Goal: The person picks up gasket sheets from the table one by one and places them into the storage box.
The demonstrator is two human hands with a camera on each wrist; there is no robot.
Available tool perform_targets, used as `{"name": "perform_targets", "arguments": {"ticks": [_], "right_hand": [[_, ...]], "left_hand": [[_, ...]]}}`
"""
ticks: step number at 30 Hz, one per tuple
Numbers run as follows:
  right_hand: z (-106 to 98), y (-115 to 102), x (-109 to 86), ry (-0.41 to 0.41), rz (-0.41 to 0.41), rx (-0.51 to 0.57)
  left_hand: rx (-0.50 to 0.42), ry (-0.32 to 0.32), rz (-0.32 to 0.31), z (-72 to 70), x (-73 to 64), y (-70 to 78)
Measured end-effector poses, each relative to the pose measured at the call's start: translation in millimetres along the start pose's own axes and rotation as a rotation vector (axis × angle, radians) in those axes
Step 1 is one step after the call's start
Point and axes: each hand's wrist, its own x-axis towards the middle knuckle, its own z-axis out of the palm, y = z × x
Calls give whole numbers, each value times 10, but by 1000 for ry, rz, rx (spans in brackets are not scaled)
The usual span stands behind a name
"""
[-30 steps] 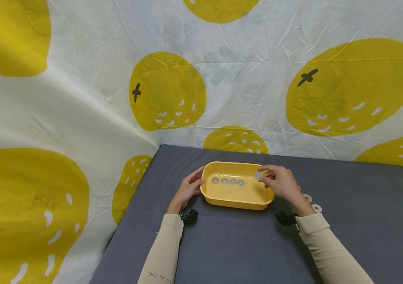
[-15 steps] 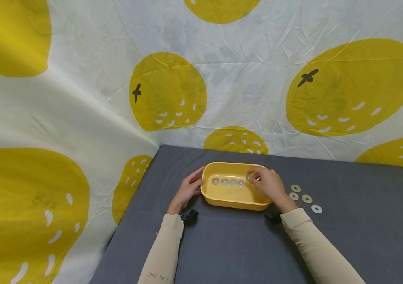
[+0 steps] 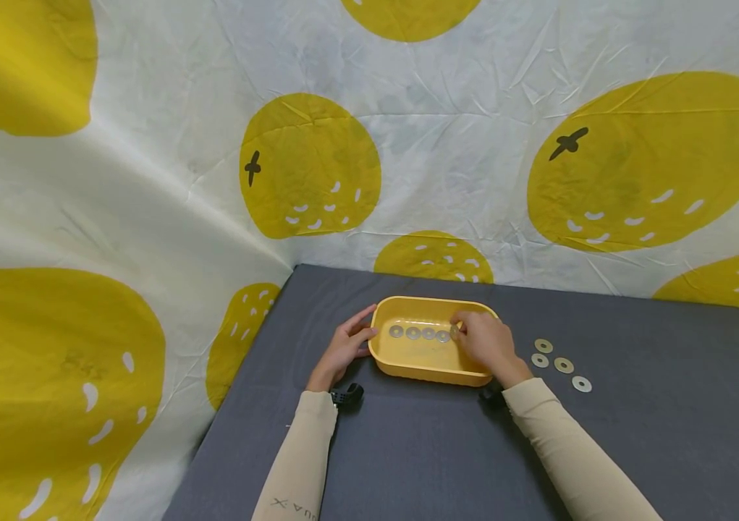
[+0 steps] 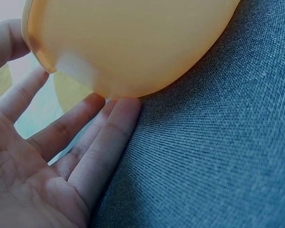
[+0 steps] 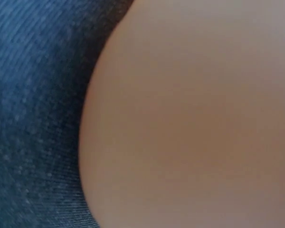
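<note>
A yellow plastic tray [image 3: 434, 373] stands on the dark cloth. At its left end my left hand [image 3: 343, 347] holds the rim, and in the left wrist view the fingertips [image 4: 128, 107] touch the outer wall from below. Several flat metal washers [image 3: 412, 333] lie in a row on the tray's floor. My right hand [image 3: 486, 344] reaches over the tray's right end and pinches another washer [image 3: 454, 332], just right of that row; whether it touches the floor cannot be seen. The right wrist view shows only the blurred tray wall [image 5: 190, 118] and cloth.
Several loose washers [image 3: 563, 365] lie on the dark cloth-covered table [image 3: 408, 456] to the right of the tray, beside the right forearm. A white curtain with yellow fruit prints [image 3: 447, 166] hangs behind and along the left side.
My right hand has moved left and down into the tray with the pinched washer, toward the end of the row. The left hand and tray have stayed in place.
</note>
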Motion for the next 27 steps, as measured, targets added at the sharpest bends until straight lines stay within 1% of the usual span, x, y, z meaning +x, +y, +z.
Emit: {"name": "perform_targets", "arguments": {"ticks": [9, 19, 27], "right_hand": [[2, -26, -6, -28, 2, -50], [-8, -66, 17, -70, 32, -89], [-9, -84, 11, -79, 21, -124]], "left_hand": [[-5, 3, 6, 1, -16, 7], [4, 13, 5, 13, -20, 20], [6, 12, 7, 15, -19, 18]]}}
